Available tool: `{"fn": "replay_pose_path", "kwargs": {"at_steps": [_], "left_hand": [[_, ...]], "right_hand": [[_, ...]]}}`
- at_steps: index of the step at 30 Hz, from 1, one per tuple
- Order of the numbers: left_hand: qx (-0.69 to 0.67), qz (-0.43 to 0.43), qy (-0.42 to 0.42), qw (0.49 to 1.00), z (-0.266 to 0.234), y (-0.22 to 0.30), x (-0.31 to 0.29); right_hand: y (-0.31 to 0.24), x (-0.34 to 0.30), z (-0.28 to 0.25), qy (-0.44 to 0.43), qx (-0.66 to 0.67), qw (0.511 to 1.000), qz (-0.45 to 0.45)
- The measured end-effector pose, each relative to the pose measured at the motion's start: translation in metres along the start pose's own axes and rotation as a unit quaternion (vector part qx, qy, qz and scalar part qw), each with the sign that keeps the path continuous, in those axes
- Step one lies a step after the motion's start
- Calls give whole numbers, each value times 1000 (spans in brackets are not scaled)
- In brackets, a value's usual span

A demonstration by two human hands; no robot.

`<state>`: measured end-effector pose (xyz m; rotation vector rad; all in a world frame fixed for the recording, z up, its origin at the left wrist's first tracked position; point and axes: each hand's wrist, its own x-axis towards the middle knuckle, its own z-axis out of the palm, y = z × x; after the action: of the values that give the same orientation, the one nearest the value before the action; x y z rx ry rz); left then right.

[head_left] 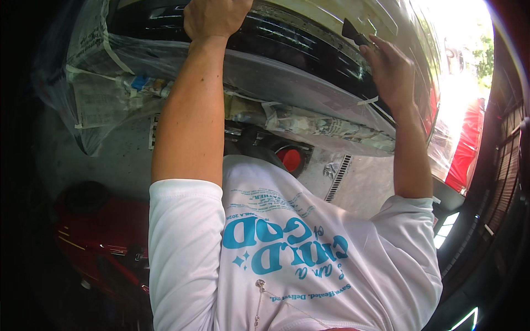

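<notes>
A vehicle body with a pale, dull upper panel (301, 10) and a glossy black curved band (287, 44) lies across the top of the view. My left hand (217, 19) is over the black band at the upper left; its fingers are hidden or cut off by the top edge. Further right, my right hand (391, 71) is closed around a dark scraper (355, 33), whose flared end points up and left by the pale panel. Clear plastic film (292, 80) and taped newspaper (331, 126) run along below the black band.
More newspaper and film (99, 91) hang at the left. Below the vehicle, a dark round object with a red-orange inside (290, 159) is near a slotted floor drain (338, 177). A dark red car (107, 237) is at lower left, a bright red surface (466, 149) at right.
</notes>
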<state>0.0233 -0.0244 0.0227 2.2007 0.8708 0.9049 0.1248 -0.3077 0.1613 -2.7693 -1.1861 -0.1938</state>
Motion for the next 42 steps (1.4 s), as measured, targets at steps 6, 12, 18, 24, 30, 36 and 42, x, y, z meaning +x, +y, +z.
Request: {"fn": "replay_pose_path", "kwargs": {"at_steps": [6,12,18,24,30,36,42], "left_hand": [[0,-29,-37,999,-5,5,2],[12,-24,-23,999,-4,0,1],[28,-41,-43,998,-5,6,2],[11,-21,-13,1000,-1,2,0],[29,-27,-4,999,0,5,-1],[-6,12,32,999,9,-6,-4],[22,-10,22,999,1,5,-2]], "right_hand": [[13,-31,38,32,59,998,19],[7,-40,51,-25,26,999,36],[10,-39,68,11,50,998,47],[11,-37,73,26,26,999,36],[24,-34,73,27,8,1000,-1],[34,-32,76,32,16,999,-21],[38,-28,77,34,24,999,-31]]}}
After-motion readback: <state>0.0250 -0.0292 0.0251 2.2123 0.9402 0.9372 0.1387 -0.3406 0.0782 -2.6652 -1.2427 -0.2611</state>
